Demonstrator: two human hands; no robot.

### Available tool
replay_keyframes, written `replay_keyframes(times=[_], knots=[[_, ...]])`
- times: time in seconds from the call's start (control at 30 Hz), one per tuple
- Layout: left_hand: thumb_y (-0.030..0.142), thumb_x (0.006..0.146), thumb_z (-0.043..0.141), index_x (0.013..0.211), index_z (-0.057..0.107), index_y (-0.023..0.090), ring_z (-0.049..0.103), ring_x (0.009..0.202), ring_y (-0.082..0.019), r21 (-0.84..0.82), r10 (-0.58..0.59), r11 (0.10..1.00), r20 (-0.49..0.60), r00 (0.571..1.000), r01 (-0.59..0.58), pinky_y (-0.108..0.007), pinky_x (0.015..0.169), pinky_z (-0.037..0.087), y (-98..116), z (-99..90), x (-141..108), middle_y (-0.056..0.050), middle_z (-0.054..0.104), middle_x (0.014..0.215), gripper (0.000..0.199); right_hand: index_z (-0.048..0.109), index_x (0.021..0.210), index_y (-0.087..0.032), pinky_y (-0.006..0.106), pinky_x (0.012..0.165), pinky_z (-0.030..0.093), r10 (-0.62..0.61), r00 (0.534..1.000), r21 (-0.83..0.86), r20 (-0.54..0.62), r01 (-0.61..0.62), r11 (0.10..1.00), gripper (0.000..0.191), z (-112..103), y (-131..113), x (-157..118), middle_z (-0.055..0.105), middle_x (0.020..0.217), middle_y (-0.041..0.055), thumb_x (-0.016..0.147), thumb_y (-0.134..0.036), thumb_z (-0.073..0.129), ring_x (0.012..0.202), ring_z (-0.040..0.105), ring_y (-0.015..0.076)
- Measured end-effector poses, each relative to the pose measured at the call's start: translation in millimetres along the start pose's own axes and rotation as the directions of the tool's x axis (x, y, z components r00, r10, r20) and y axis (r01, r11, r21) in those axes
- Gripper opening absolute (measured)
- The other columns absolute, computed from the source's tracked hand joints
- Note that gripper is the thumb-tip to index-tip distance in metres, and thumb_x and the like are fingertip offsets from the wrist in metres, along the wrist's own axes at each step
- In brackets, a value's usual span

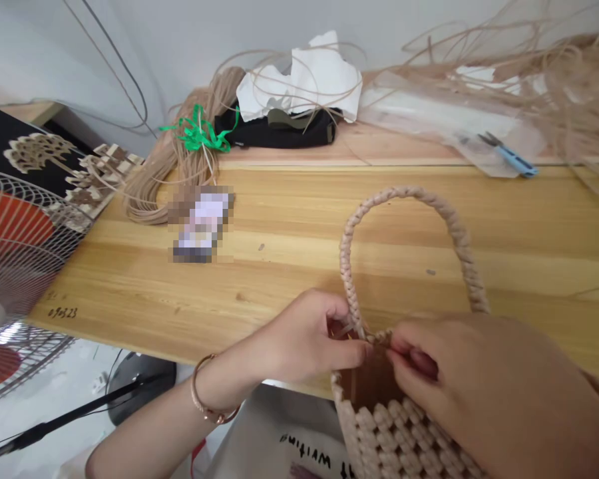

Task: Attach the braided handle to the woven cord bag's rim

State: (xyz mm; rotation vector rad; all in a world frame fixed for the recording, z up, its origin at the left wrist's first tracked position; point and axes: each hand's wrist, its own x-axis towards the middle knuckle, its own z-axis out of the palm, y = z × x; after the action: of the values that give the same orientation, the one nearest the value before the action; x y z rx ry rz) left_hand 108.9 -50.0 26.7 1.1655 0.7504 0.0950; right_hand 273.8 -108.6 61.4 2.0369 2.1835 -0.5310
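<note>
A beige woven bag (379,426) with a knotted open weave stands tilted at the table's front edge, its mouth towards me. Its braided handle (347,256) arches up over the tabletop. My left hand (304,342) is closed at the left foot of the handle, thumb and fingers gripping the rim there. Opposite it, my right hand (474,379) pinches thumb and forefinger together at the inner rim. What lies between those right fingertips is too small to make out. The right hand covers much of the bag's right side.
On the wooden table (269,293) lie a blurred phone (203,225), a bundle of beige cord (180,173) with green ties (199,133), a black pouch (279,130), torn white paper (324,73), blue-handled snips (514,158) and loose cord (579,86). A fan (24,259) stands left.
</note>
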Motion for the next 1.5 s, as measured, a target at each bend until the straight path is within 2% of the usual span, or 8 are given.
replay_keyframes(times=[0.43, 0.53, 0.73, 0.9, 1.07, 1.23, 1.37, 1.5], knots=[[0.02, 0.071, 0.063, 0.075, 0.063, 0.01, 0.05, 0.065, -0.011, -0.205, -0.026, 0.978, 0.04, 0.999, 0.034, -0.026, 0.066, 0.042, -17, 1.0, 3, -0.002, 0.059, 0.07, 0.011, 0.065, 0.06, -0.026, 0.028, 0.043, 0.031, -0.06, 0.988, -0.001, -0.139, 0.06, 0.998, 0.021, 11, -7, -5, 0.052, 0.039, 0.0, 0.077, -0.032, 0.054, 0.041, 0.052, 0.0168], [0.019, 0.072, 0.062, 0.077, 0.065, 0.01, 0.051, 0.066, -0.01, -0.208, -0.024, 0.978, 0.058, 0.998, 0.036, -0.025, 0.069, 0.043, -16, -0.7, 3, -0.002, 0.06, 0.071, 0.01, 0.064, 0.054, -0.026, 0.028, 0.041, 0.03, -0.082, 0.995, 0.019, -0.064, 0.083, 0.996, 0.023, 3, -11, 0, 0.053, 0.038, 0.0005, 0.075, -0.032, 0.055, 0.038, 0.051, 0.0165], [0.018, 0.071, 0.065, 0.072, 0.064, 0.012, 0.048, 0.058, -0.006, -0.176, -0.054, 0.983, 0.009, 0.998, 0.055, -0.02, 0.058, 0.038, -16, -0.8, 3, 0.003, 0.058, 0.065, 0.006, 0.058, 0.042, -0.026, 0.027, 0.037, 0.025, 0.007, 0.948, 0.033, 0.317, -0.018, 0.999, 0.024, -10, -11, 10, 0.062, 0.045, 0.0008, 0.065, -0.023, 0.06, 0.039, 0.055, 0.0188], [0.015, 0.068, 0.065, 0.068, 0.059, 0.012, 0.047, 0.057, -0.005, -0.224, -0.042, 0.974, -0.014, 0.999, 0.038, -0.019, 0.054, 0.035, -17, 4.4, 4, 0.003, 0.057, 0.064, 0.007, 0.055, 0.041, -0.026, 0.027, 0.039, 0.024, -0.008, 0.931, -0.061, 0.366, 0.033, 0.998, 0.027, -7, -2, 6, 0.059, 0.043, -0.0035, 0.065, -0.015, 0.06, 0.037, 0.054, 0.0159], [0.018, 0.073, 0.063, 0.064, 0.053, 0.012, 0.039, 0.053, -0.005, -0.168, 0.006, 0.986, 0.022, 1.0, -0.002, -0.019, 0.048, 0.028, -14, 7.8, 6, 0.005, 0.048, 0.059, 0.014, 0.058, 0.042, -0.029, 0.027, 0.04, 0.025, 0.012, 0.908, -0.155, 0.419, 0.059, 0.986, 0.027, -5, 2, 4, 0.062, 0.046, -0.0041, 0.048, -0.003, 0.063, 0.044, 0.06, 0.0212], [0.019, 0.074, 0.061, 0.063, 0.051, 0.012, 0.038, 0.053, -0.005, -0.076, 0.003, 0.997, 0.029, 1.0, 0.0, -0.018, 0.046, 0.026, -8, 9.8, 7, 0.006, 0.044, 0.057, 0.016, 0.055, 0.044, -0.028, 0.028, 0.042, 0.027, -0.137, 0.981, -0.199, 0.135, 0.162, 0.967, 0.028, -8, 6, 0, 0.06, 0.045, -0.0038, 0.059, -0.005, 0.063, 0.041, 0.056, 0.0188], [0.019, 0.073, 0.061, 0.063, 0.053, 0.012, 0.039, 0.054, -0.005, -0.039, 0.001, 0.999, 0.009, 1.0, -0.001, -0.018, 0.047, 0.027, -8, 10.2, 8, 0.005, 0.044, 0.058, 0.015, 0.055, 0.044, -0.028, 0.027, 0.038, 0.023, -0.215, 0.973, -0.146, 0.08, 0.225, 0.963, 0.027, 0, 14, -6, 0.058, 0.043, -0.0029, 0.066, -0.012, 0.061, 0.035, 0.052, 0.0157], [0.017, 0.068, 0.062, 0.066, 0.056, 0.013, 0.039, 0.053, -0.005, 0.027, -0.009, 1.0, -0.028, 1.0, 0.01, -0.018, 0.045, 0.027, -8, 9.0, 9, 0.005, 0.044, 0.057, 0.008, 0.059, 0.051, -0.027, 0.027, 0.041, 0.027, -0.159, 0.979, -0.073, -0.126, 0.15, 0.986, 0.023, 12, 16, -15, 0.058, 0.044, 0.0002, 0.074, -0.021, 0.058, 0.04, 0.053, 0.0137]])
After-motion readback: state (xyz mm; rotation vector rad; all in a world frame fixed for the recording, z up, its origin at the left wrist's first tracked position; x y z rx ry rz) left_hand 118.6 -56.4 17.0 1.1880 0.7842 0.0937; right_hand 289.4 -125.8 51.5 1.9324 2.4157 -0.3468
